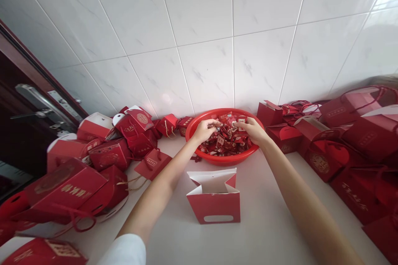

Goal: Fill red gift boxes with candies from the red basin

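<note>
Both of my hands reach into a red plastic basket (222, 160) heaped with small wrapped candies (228, 143), mostly red. My left hand (204, 130) is over the basket's left side, its fingers curled in among the candies; what they grip, if anything, is hard to make out. At the right side, my right hand (254, 131) pinches a red and white candy packet (241, 121) between thumb and fingers. A red paper gift box (216, 208) with a white oval on its front stands upright between my forearms, its top open.
Red gift boxes and bags (110, 153) are piled on the left, some with cord handles. More red boxes (323, 157) crowd the right side. A white tiled wall (205, 74) rises behind the white table (261, 223). At far left is a dark door with a metal handle (39, 99).
</note>
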Motion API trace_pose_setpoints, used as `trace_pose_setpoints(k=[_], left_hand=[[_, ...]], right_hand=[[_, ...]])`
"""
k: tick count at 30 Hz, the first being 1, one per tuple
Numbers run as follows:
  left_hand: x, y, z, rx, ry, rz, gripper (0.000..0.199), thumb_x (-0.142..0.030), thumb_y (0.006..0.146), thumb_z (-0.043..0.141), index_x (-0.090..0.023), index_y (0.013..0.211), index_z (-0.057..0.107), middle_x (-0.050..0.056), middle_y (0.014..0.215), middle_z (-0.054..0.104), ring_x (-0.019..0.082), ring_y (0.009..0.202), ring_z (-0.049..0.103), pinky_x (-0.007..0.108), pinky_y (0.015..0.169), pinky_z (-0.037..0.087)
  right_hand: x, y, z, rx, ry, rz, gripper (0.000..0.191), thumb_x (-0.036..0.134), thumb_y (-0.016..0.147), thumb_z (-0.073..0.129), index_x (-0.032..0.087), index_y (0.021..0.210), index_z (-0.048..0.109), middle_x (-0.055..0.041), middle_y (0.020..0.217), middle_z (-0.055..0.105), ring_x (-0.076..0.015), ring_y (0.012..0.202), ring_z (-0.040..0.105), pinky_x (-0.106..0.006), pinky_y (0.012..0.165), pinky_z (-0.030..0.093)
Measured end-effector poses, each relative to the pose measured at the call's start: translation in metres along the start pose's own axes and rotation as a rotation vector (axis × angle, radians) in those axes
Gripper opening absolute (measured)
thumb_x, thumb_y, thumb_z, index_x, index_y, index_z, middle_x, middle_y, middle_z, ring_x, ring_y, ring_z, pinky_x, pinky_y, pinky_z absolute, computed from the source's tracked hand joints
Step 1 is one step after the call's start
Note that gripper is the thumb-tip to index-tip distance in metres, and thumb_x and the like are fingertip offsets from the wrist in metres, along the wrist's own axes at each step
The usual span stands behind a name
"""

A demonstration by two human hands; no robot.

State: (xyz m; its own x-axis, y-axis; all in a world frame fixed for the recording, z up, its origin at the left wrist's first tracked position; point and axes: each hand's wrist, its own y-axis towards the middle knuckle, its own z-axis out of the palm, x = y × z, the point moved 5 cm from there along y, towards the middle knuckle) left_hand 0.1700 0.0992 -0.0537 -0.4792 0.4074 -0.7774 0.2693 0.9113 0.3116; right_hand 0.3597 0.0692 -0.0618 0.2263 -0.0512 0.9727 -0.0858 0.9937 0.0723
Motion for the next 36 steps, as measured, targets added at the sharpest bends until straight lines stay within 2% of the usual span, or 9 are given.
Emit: trace_pose_setpoints(k=[6, 11, 13, 19, 24, 28, 32, 34, 36], left_hand=[[-0.013, -0.005, 0.003, 0.003, 0.341, 0.159, 0.026, -0.005, 0.075, 0.063, -0.019, 0.091, 0.078, 0.006, 0.105, 0.074, 0.020, 0.091, 0.070, 0.032, 0.085, 0.056], [-0.002, -0.019, 0.035, 0.623, 0.421, 0.052, 0.030, -0.008, 0.071, 0.064, -0.020, 0.095, 0.078, 0.001, 0.095, 0.078, 0.020, 0.087, 0.072, 0.026, 0.080, 0.054], [0.002, -0.022, 0.039, 0.715, 0.471, 0.022, 0.038, -0.013, 0.067, 0.071, -0.022, 0.104, 0.077, 0.002, 0.103, 0.078, 0.022, 0.089, 0.072, 0.025, 0.077, 0.054], [0.002, -0.019, 0.035, 0.652, 0.579, 0.014, 0.063, -0.016, 0.063, 0.078, -0.022, 0.125, 0.068, 0.007, 0.123, 0.072, 0.028, 0.109, 0.068, 0.028, 0.087, 0.053], [0.003, -0.010, 0.022, 0.395, 0.682, -0.001, 0.051, 0.000, 0.079, 0.049, -0.019, 0.121, 0.069, 0.009, 0.113, 0.075, 0.025, 0.109, 0.068, 0.030, 0.092, 0.051], [0.000, -0.006, 0.013, 0.241, 0.725, -0.008, 0.039, -0.004, 0.081, 0.051, -0.021, 0.106, 0.075, 0.008, 0.109, 0.076, 0.027, 0.108, 0.068, 0.033, 0.092, 0.052], [0.000, -0.013, 0.022, 0.466, 0.656, -0.061, 0.023, -0.021, 0.074, 0.071, -0.022, 0.097, 0.076, 0.003, 0.097, 0.077, 0.024, 0.094, 0.070, 0.029, 0.083, 0.054], [0.006, -0.020, 0.028, 0.663, 0.673, -0.157, 0.030, -0.017, 0.066, 0.075, -0.021, 0.096, 0.075, 0.003, 0.088, 0.076, 0.023, 0.080, 0.071, 0.027, 0.070, 0.054], [0.010, -0.022, 0.028, 0.717, 0.704, -0.196, 0.032, -0.011, 0.066, 0.071, -0.019, 0.097, 0.075, 0.004, 0.085, 0.076, 0.024, 0.075, 0.071, 0.027, 0.064, 0.053]], right_hand=[[0.000, 0.000, 0.000, -0.035, 0.033, 0.005, 0.019, 0.019, 0.066, 0.081, 0.017, 0.076, 0.064, -0.0027, 0.077, 0.071, -0.0158, 0.065, 0.067, -0.025, 0.052, 0.060], [-0.002, 0.001, -0.003, -0.055, 0.063, -0.001, 0.021, 0.020, 0.065, 0.082, 0.017, 0.078, 0.065, -0.0040, 0.081, 0.072, -0.0180, 0.072, 0.069, -0.026, 0.054, 0.061], [-0.003, 0.002, -0.003, -0.051, 0.051, -0.007, 0.021, 0.020, 0.066, 0.082, 0.017, 0.078, 0.066, -0.0041, 0.080, 0.072, -0.0181, 0.072, 0.069, -0.026, 0.054, 0.061], [-0.003, 0.003, -0.004, -0.054, 0.025, -0.017, 0.020, 0.021, 0.067, 0.081, 0.018, 0.077, 0.065, -0.0031, 0.076, 0.071, -0.0172, 0.067, 0.068, -0.026, 0.052, 0.059], [0.000, 0.002, -0.003, -0.048, 0.019, -0.029, 0.021, 0.023, 0.067, 0.082, 0.018, 0.075, 0.063, -0.0029, 0.076, 0.069, -0.0171, 0.068, 0.067, -0.026, 0.051, 0.059], [-0.001, 0.002, -0.004, -0.053, 0.010, -0.039, 0.022, 0.024, 0.066, 0.082, 0.018, 0.076, 0.063, -0.0026, 0.077, 0.068, -0.0176, 0.069, 0.067, -0.026, 0.051, 0.058], [-0.001, 0.002, -0.003, -0.057, 0.019, -0.030, 0.021, 0.022, 0.066, 0.081, 0.018, 0.076, 0.063, -0.0026, 0.076, 0.069, -0.0171, 0.067, 0.067, -0.025, 0.051, 0.058], [-0.001, 0.001, -0.002, -0.055, 0.029, -0.022, 0.018, 0.020, 0.066, 0.079, 0.018, 0.076, 0.064, -0.0027, 0.077, 0.068, -0.0167, 0.067, 0.067, -0.025, 0.050, 0.058], [0.000, 0.000, -0.002, -0.048, 0.033, -0.017, 0.016, 0.018, 0.067, 0.077, 0.017, 0.077, 0.065, -0.0026, 0.077, 0.068, -0.0164, 0.067, 0.066, -0.025, 0.050, 0.058]])
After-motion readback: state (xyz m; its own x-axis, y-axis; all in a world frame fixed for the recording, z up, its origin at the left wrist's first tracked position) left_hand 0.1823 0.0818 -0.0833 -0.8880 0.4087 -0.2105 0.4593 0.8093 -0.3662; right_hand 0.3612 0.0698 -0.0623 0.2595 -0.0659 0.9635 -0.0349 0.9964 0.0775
